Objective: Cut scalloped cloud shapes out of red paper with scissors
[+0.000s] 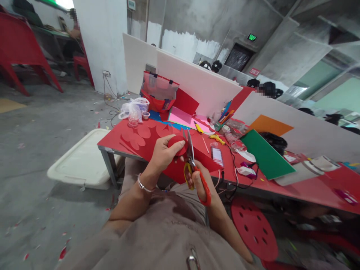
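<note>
My left hand (165, 152), with a silver bracelet at its wrist, pinches a rounded piece of red paper (178, 145) in front of my body. Scissors (191, 152) with one orange-red and one yellow handle are held in my right hand (199, 180), fingers through the handles. Their blades point away from me, parted, at the right edge of the red piece. Beneath my hands, red sheet material (176, 170) hangs at the front of the table. Scalloped red cut-outs (136, 137) lie on the table to the left.
The red-topped table (112, 133) carries a yellow cutter (198, 127), a yellow glue gun (217, 139), cables, a green board (263, 155) and a red bag (159, 95). A lidded white bin (81, 157) stands at left; a red stool (254, 228) is at right.
</note>
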Motion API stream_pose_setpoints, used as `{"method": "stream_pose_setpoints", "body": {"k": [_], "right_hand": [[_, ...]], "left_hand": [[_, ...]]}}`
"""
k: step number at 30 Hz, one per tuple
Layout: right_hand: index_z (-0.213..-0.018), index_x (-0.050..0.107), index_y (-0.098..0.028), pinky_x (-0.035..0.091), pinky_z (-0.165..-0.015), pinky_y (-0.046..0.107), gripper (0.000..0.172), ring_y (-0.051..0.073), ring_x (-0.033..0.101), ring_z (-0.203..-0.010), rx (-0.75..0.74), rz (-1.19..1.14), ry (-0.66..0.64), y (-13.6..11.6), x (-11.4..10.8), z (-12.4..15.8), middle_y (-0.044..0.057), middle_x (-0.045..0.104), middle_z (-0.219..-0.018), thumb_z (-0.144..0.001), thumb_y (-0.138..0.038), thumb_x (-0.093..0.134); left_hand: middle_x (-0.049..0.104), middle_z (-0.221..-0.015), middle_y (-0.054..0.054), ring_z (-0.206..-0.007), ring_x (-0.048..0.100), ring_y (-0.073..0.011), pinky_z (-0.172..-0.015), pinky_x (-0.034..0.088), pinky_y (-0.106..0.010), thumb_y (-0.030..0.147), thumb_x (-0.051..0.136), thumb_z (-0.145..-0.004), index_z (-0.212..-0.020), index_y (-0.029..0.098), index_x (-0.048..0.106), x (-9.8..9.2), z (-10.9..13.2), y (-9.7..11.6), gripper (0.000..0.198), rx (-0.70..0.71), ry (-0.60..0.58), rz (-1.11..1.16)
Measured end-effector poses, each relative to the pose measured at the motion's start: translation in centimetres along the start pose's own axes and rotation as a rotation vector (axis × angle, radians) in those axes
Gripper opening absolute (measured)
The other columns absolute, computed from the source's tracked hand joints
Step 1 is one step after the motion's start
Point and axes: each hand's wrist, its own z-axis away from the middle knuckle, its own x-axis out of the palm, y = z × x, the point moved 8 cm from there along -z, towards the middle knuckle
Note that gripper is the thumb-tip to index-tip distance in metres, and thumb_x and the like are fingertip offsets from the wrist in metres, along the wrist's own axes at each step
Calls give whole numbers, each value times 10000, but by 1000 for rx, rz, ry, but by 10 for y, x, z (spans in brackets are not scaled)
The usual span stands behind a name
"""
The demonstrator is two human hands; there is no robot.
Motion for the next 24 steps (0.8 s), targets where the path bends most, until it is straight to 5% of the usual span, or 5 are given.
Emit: {"method": "stream_pose_setpoints", "body": {"k": [5,12,24], "right_hand": [[-1350,714,-196,447,-530,312,745,168,478,-573,-2,-2,56,13,-14,-17,-3,530,-755,-1035,-860,589],[-1365,699,-185,432,-488,289,734,141,471,-528,53,-73,-1,46,-48,-79,-38,484,-720,-1052,-840,587],[-1248,663,-185,412,-392,239,660,108,463,-448,196,-321,-53,140,-65,-165,-70,508,-707,-1075,-813,561]], "left_hand": [[670,-556,0,-448,599,-135,-452,458,-248,471,860,-857,-733,180,700,-2,-22,-13,355,19,9,-10],[671,-525,-4,-413,576,-127,-409,421,-227,429,827,-855,-796,171,714,-2,-97,-48,288,-46,-57,-85],[692,-564,-36,-452,619,-135,-415,453,-220,436,882,-772,-764,164,704,-29,-192,-147,325,-307,-73,-92]]}}
